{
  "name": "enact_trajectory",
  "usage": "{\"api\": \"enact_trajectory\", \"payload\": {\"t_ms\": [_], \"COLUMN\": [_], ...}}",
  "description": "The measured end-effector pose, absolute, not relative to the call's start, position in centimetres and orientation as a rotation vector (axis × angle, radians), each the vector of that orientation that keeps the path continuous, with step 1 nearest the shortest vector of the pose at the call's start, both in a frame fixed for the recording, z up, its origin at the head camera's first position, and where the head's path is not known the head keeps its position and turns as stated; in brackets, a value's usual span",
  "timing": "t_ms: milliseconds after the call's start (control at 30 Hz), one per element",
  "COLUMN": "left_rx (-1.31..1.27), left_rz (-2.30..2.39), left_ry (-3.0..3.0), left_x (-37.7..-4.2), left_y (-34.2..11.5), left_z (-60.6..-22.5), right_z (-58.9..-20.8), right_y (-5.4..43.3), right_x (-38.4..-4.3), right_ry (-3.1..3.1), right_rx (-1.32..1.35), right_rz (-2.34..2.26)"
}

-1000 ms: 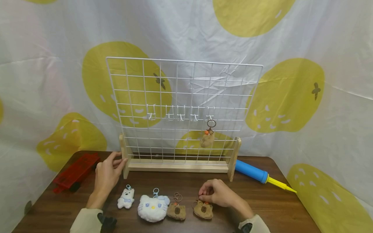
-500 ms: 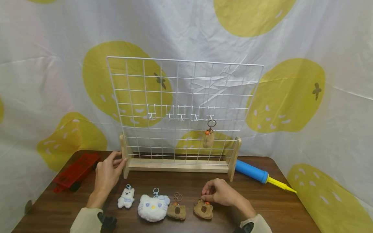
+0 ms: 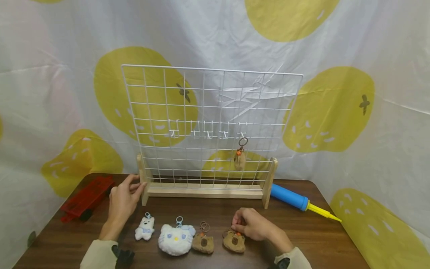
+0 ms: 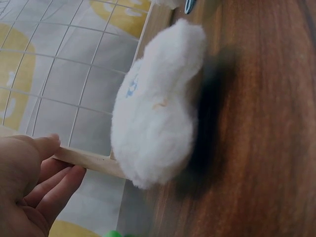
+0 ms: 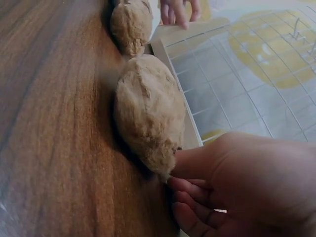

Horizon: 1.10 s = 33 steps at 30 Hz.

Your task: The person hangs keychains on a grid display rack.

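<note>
My left hand grips the left wooden post of a white wire grid rack, thumb and fingers on either side, as the left wrist view shows. My right hand pinches the top of a brown capybara plush keychain, which lies on the table; the pinched part is mostly hidden by the fingers. Left of it lie a second brown capybara plush keychain, a white cat-face plush keychain and a small white dog-like plush keychain. Another brown plush keychain hangs on the rightmost hook.
Several white hooks sit in a row on the grid. A red skateboard-shaped object lies at the table's left. Behind the right post lies a blue and yellow hand pump. A fruit-patterned curtain encloses the wooden table.
The right hand shifts very slightly right at the top of the brown plush, which stays on the table. The hanging plush turns on its hook. The left hand stays on the post.
</note>
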State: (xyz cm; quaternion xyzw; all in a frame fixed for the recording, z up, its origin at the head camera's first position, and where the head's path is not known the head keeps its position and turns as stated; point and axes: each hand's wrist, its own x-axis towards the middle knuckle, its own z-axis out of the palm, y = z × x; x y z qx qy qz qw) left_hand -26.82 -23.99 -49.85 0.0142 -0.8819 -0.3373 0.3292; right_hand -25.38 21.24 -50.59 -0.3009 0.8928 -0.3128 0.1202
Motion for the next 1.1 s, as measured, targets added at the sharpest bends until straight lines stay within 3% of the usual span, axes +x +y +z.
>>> {"api": "enact_trajectory", "payload": {"t_ms": [633,1100], "left_rx": [0.036,0.04], "left_rz": [-0.885,-0.89], "left_ry": [-2.307,-2.311], "left_x": [-26.9,-26.9], "left_y": [-24.1,-24.1], "left_z": [-49.9,-49.8], "right_z": [-50.7,-49.4], "right_y": [21.6,21.1], "right_x": [-26.1,-26.1], "right_ry": [2.521,2.521], "right_rx": [-0.94,-0.746], "right_rz": [-1.288,-1.557]}}
